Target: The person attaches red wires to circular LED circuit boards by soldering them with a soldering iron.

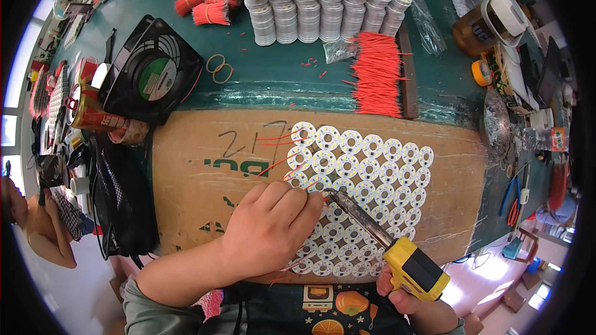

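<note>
Small round white LED boards [369,170] lie in rows on a sheet of cardboard. My left hand [267,223] rests over the left part of the rows, fingers pinched at a thin red wire whose bit of red shows by the fingertips. My right hand [397,291] grips a yellow and black soldering gun [419,270], its metal barrel slanting up and left. The tip meets the boards right beside my left fingertips; the exact contact is too small to make out. Red wires [276,142] stick out leftward from several boards in the left column.
The cardboard [198,142] lies on a green table. Beyond it are a pile of red wires [377,77] and stacked LED boards [298,18]. A black fan [152,68] stands at left, a plastic jar [487,22] at far right. Another person [46,223] sits at far left.
</note>
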Motion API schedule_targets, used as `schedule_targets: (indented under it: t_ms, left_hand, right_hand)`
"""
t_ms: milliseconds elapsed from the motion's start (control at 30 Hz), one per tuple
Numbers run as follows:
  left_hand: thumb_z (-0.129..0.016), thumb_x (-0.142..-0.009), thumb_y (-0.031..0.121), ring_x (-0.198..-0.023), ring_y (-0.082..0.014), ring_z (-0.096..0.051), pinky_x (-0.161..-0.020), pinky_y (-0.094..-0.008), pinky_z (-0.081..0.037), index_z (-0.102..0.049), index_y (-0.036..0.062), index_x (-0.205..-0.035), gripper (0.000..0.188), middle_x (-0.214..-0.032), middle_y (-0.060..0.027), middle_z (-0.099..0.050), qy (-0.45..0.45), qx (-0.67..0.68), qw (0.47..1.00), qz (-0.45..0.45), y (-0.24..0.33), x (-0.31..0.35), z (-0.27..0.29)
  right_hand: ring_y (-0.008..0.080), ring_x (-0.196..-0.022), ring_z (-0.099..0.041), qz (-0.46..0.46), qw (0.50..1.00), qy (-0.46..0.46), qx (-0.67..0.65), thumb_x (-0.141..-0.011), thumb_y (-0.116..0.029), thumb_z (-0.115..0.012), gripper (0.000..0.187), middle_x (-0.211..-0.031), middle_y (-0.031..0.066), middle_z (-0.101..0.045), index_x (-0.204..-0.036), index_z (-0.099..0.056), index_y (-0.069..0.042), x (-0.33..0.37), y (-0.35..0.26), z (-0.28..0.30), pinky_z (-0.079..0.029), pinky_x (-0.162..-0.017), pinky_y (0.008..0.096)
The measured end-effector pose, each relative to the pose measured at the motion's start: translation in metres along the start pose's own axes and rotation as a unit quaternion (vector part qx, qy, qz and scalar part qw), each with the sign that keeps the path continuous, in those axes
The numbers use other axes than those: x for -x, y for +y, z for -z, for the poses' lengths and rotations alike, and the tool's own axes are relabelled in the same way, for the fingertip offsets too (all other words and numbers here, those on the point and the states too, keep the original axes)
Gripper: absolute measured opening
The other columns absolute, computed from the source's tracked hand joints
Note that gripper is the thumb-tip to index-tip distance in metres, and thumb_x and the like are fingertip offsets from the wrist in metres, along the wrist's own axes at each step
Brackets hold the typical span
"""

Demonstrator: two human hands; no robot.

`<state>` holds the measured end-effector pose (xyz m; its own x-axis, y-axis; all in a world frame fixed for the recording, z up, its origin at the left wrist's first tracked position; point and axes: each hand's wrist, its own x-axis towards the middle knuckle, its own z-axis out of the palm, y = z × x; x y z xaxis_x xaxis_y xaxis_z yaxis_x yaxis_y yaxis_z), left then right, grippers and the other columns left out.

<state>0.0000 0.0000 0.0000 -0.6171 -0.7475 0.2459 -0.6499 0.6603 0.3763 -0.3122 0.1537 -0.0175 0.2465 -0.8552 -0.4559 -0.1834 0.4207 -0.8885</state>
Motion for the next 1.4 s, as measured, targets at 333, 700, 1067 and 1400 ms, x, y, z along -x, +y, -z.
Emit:
schedule_targets:
  t_ms: [333, 700, 1067, 1400]
  left_hand:
    - [-0.069, -0.072, 0.007, -0.083, -0.0233, -0.064, -0.073, -0.0357, -0.051, -0.072, 0.0025, -0.111, 0.039, -0.093, -0.0048, -0.062, -0.005, 0.002, 1.0, 0.007, 0.001, 0.0, 0.0]
    - [-0.069, -0.072, 0.007, -0.084, -0.0239, -0.064, -0.075, -0.036, -0.052, -0.072, 0.002, -0.111, 0.039, -0.095, -0.0057, -0.063, -0.004, 0.003, 1.0, 0.006, 0.001, 0.0, 0.0]
    - [-0.069, -0.072, 0.006, -0.083, -0.0234, -0.063, -0.074, -0.0363, -0.052, -0.071, 0.0033, -0.111, 0.038, -0.093, -0.005, -0.062, -0.001, 0.005, 1.0, 0.008, 0.001, -0.001, -0.001]
    - [-0.069, -0.073, 0.005, -0.082, -0.0232, -0.063, -0.074, -0.036, -0.052, -0.071, 0.0031, -0.11, 0.038, -0.093, -0.0048, -0.062, -0.001, 0.003, 1.0, 0.007, 0.001, -0.001, -0.002]
  right_hand:
    - [0.0257, -0.064, -0.065, 0.008, 1.0, 0.019, -0.002, -0.078, -0.027, -0.076, 0.016, -0.072, 0.0004, -0.064, -0.078, -0.064, -0.015, -0.004, -0.007, -0.006, -0.051, -0.058, 0.0376]
    - [0.0279, -0.066, -0.065, 0.007, 1.0, 0.013, 0.022, -0.083, -0.03, -0.074, 0.019, -0.071, 0.0019, -0.064, -0.074, -0.066, -0.015, -0.007, -0.016, -0.007, -0.051, -0.058, 0.0392]
    - [0.0281, -0.065, -0.064, 0.01, 0.997, 0.009, 0.081, -0.087, -0.036, -0.073, 0.023, -0.073, 0.0027, -0.064, -0.08, -0.067, -0.014, -0.006, -0.018, -0.006, -0.05, -0.057, 0.0402]
    - [0.0289, -0.065, -0.064, 0.036, 0.996, 0.017, 0.075, -0.087, -0.037, -0.072, 0.024, -0.074, 0.0035, -0.064, -0.079, -0.066, -0.015, -0.009, -0.018, -0.008, -0.05, -0.057, 0.0413]
